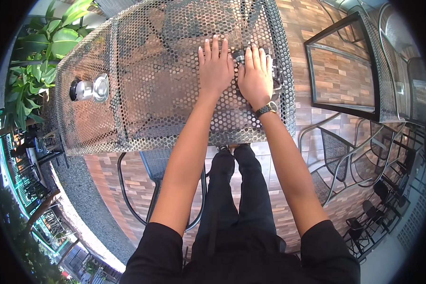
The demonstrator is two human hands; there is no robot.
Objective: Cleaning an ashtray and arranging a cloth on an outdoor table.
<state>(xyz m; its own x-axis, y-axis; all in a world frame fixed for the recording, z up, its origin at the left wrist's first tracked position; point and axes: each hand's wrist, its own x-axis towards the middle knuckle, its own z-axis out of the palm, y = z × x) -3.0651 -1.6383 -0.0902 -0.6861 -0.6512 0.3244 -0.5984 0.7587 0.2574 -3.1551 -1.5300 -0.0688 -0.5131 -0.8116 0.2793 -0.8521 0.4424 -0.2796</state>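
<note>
My left hand (214,69) lies palm down on a perforated metal table (145,78), its fingers slightly apart and nothing visible under it. Close to its right, my right hand (256,76) rests palm down on a dark item (277,76) with light markings, perhaps folded cloth; most of it is hidden under the hand. A wristwatch (267,108) with a dark band is on my right wrist. At the table's left end is a small glass or clear plastic container (87,89) with a black part at one end.
A metal-framed chair (156,167) stands under the near edge, left of my legs. To the right are a black-framed mesh table (376,81) and several metal chairs (335,152) on a wood-patterned tile floor (305,64). A leafy green plant (39,49) grows beyond the table's left end.
</note>
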